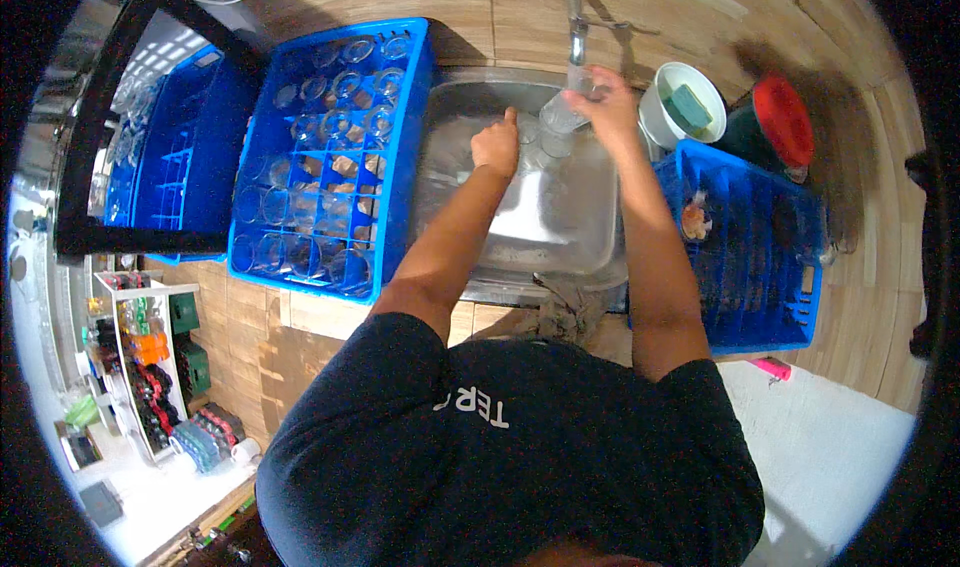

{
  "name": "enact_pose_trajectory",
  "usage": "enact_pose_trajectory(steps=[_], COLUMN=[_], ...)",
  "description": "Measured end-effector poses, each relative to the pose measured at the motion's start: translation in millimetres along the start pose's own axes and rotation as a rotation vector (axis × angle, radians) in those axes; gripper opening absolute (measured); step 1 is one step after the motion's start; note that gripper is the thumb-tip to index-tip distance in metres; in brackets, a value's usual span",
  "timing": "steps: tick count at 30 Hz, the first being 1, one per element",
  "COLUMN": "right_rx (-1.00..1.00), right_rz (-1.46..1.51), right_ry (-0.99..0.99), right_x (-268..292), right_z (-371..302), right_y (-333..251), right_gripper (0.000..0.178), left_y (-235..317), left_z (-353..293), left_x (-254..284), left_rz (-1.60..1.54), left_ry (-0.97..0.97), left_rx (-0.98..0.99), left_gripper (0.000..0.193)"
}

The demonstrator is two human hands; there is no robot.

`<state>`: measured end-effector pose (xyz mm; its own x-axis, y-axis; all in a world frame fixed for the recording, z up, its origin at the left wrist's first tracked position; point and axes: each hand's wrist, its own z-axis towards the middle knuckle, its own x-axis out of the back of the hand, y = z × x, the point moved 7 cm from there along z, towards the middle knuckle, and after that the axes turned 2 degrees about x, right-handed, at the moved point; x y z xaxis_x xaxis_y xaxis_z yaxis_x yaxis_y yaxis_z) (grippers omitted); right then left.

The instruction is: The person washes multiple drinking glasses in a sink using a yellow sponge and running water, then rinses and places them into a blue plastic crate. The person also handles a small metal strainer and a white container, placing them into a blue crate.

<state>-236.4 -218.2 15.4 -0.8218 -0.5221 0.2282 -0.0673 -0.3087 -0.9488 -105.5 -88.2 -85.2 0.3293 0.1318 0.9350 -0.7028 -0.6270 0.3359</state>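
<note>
Under the running tap, my right hand grips a clear drinking glass that is tilted. Its fingers wrap round the upper part of the glass. Over the left half of the steel sink, my left hand is closed with one digit pointing up. Whatever it may hold is hidden behind the hand. Another clear glass seems to sit in the sink just below the held one, its outline faint in the glare.
A blue crate of upturned glasses in compartments stands left of the sink. To the right are another blue crate, a white bucket with a green sponge, and a red-topped dark container. A grey rag lies at the sink's front edge.
</note>
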Motion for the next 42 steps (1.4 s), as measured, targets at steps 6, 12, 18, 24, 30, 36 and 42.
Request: enact_pose_trajectory(steps=[6,12,18,24,30,36,42], right_rx=[0.048,-0.319,-0.376,-0.015,0.334,0.316,-0.077], right_rz=[0.735,1.223,1.120,1.065,0.583,0.106,-0.591], right_ry=[0.317,0.265,0.081,0.213,0.375,0.076,-0.505], right_x=[8,-25,-48,0,-22,-72,-85], right_z=[-38,-43,9,39,-11,-91,-170], right_y=[14,78,59,-57,-98,-30,117], right_gripper=[0.041,0.031,0.025,0.033,0.041,0.062,0.048], left_y=[83,91,4,-190,-297,-327,-344], left_z=[7,15,9,-56,-100,-74,-41], left_x=[46,91,172,318,327,285,240], left_rz=[-2.033,-1.216,-0.904,-0.547,-0.114,0.008,0.241], left_ry=[-0.594,-0.312,0.027,0.749,0.865,0.831,0.410], left_rx=[0.063,-0.099,-0.043,0.233,0.518,0.385,0.495], left_gripper=[0.064,0.074,0.060,0.059,0.060,0.057,0.059])
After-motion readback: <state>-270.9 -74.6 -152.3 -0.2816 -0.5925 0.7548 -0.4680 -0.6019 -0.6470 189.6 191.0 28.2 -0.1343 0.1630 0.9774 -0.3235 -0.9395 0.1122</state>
